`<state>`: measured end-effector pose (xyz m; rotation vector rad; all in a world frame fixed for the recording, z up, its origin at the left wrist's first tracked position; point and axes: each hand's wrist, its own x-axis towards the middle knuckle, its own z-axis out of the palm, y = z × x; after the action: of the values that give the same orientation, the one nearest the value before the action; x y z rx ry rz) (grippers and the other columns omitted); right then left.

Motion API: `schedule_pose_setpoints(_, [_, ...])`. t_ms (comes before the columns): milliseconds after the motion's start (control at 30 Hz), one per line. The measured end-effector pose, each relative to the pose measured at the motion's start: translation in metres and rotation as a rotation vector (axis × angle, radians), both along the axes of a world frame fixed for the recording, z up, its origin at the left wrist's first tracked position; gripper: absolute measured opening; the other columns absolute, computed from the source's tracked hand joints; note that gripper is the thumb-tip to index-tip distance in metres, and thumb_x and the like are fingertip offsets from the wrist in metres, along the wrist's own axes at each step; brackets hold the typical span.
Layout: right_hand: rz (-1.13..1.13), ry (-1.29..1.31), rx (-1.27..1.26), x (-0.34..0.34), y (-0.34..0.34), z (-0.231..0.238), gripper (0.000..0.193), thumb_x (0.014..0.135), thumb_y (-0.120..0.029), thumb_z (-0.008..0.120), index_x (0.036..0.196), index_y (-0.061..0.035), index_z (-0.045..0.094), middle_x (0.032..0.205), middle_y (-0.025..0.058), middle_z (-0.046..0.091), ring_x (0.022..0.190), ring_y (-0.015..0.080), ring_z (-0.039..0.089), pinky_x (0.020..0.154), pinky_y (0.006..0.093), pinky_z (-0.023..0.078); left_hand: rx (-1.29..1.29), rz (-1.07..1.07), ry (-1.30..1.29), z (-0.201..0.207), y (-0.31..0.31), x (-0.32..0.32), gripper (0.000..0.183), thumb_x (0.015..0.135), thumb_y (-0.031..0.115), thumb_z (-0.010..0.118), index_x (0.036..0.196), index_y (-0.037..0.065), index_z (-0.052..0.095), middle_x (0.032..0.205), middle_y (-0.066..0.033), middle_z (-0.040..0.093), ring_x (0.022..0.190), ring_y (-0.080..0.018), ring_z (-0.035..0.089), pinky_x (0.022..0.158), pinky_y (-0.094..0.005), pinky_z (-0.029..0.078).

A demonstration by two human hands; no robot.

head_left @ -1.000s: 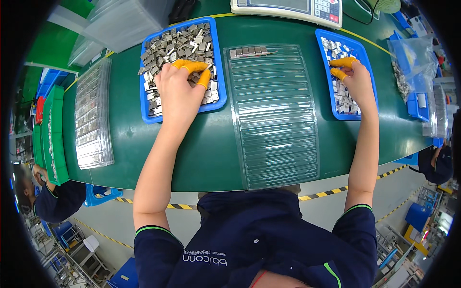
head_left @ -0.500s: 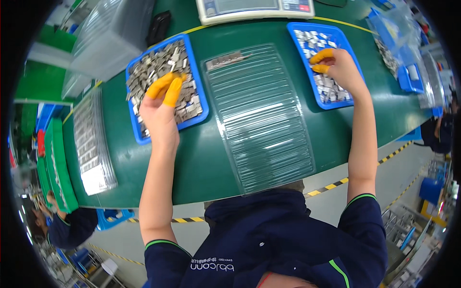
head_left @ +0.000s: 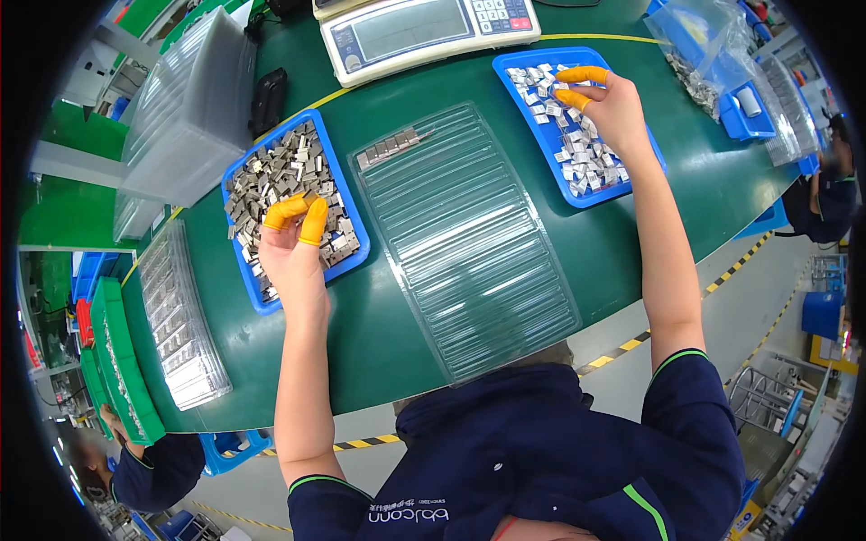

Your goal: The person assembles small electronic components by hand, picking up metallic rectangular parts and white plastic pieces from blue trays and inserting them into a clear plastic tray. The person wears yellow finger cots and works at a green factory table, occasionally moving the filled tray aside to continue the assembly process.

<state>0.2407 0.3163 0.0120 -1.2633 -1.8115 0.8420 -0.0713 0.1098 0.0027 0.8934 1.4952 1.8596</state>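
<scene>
My left hand (head_left: 296, 248), with yellow finger cots on thumb and forefinger, is over a blue tray (head_left: 359, 225) heaped with small metal pieces (head_left: 293, 158). Its two covered tips are pinched together; whatever lies between them is too small to make out. Over a second blue tray (head_left: 550, 144), my right hand (head_left: 609, 104) wears the same cots and holds its thumb and forefinger apart, with nothing visible between. Small white-and-metal pieces (head_left: 586, 162) lie loose in that tray. Between the trays is a clear ridged plastic tray (head_left: 478, 252), with a short row of metal pieces (head_left: 390, 148) in its far left slot.
A scale (head_left: 419, 36) stands at the far edge. Stacked clear plastic trays (head_left: 194, 117) and a black object (head_left: 268, 101) are at the back left; more filled clear trays (head_left: 185, 316) lie at the left. Bags and a small blue bin (head_left: 747, 113) occupy the right. Another person (head_left: 153, 473) works at far left.
The view has shifted, so the scale shows more fully. My right hand has moved toward the far end of its tray, its fingers wider apart. My left fingertips stay over the metal pieces.
</scene>
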Motion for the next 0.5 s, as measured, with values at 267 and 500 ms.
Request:
schedule_pose_setpoints(267, [-0.06, -0.084, 0.07, -0.001, 0.0, -0.003, 0.025, 0.073, -0.007, 0.072, 0.097, -0.0019, 0.068, 0.09, 0.0099, 0.069, 0.082, 0.0151, 0.066, 0.073, 0.0249, 0.051, -0.077, -0.007, 0.028, 0.008, 0.001, 0.002, 0.04, 0.082, -0.003, 0.061, 0.121, -0.001, 0.051, 0.099, -0.0054, 0.061, 0.092, -0.0115, 0.057, 0.082, -0.0224, 0.044])
schedule_pose_setpoints(500, [-0.025, 0.003, 0.15, -0.001, 0.005, -0.01, 0.024, 0.078, -0.007, 0.067, 0.103, -0.0068, 0.068, 0.09, 0.0086, 0.069, 0.084, 0.0148, 0.065, 0.077, 0.0254, 0.049, -0.172, -0.073, -0.007, 0.01, -0.003, 0.0, 0.029, 0.084, 0.001, 0.059, 0.112, -0.003, 0.055, 0.102, -0.0122, 0.063, 0.091, -0.016, 0.062, 0.072, -0.0215, 0.047])
